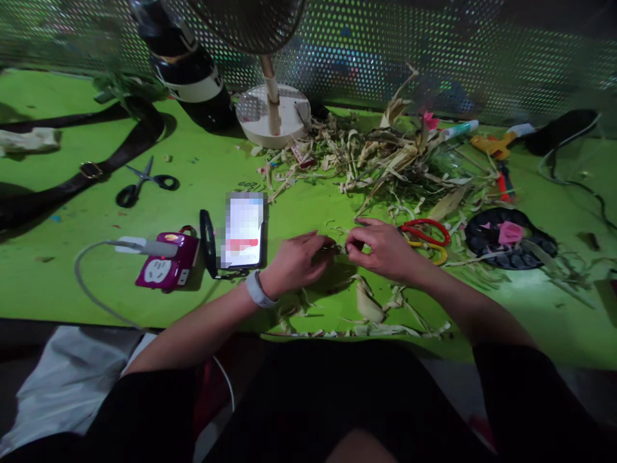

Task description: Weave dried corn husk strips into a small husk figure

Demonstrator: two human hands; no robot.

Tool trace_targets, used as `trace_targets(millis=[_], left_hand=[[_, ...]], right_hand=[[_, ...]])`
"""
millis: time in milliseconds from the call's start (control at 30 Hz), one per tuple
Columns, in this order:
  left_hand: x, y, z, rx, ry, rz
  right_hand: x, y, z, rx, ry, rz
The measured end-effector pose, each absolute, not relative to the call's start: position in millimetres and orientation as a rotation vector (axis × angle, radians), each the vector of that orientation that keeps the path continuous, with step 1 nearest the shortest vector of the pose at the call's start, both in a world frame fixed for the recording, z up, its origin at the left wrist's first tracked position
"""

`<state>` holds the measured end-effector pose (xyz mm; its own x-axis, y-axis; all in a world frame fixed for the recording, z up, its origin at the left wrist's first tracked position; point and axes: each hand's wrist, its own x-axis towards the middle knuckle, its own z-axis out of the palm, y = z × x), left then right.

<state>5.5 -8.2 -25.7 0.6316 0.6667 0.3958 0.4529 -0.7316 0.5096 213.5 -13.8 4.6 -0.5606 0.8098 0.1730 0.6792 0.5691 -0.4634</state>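
My left hand (306,257) and my right hand (378,247) nearly meet above the green table, both with curled, pinching fingers. Between their fingertips is a small pale strip of dried husk (341,247), mostly hidden by the fingers. A grey band circles my left wrist. Just right of my right hand lie scissors with red and yellow handles (429,233), partly covered by the hand. Loose husk scraps are scattered around, with a broader pale husk piece (369,303) below my hands. A lit phone (245,228) rests on a stand left of my left hand.
Behind my hands spreads a heap of dried husks (376,154). A white fan base (274,119) and a dark bottle (195,77) stand at the back. Left are black scissors (144,182) and a purple power adapter (171,260); right, a yellow glue gun (494,145) and black tray (482,238).
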Motion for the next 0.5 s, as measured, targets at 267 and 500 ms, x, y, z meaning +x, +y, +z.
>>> trace_targets(millis=[267, 500], left_hand=[[3.9, -9.5, -28.1, 2.715, 0.834, 0.867], [-1.5, -5.6, -26.0, 2.944, 0.75, 0.937]], right_hand=[[209.5, -17.3, 10.8, -1.184, -2.521, 0.481], [209.3, -16.1, 10.6, -1.311, -2.605, 0.296]])
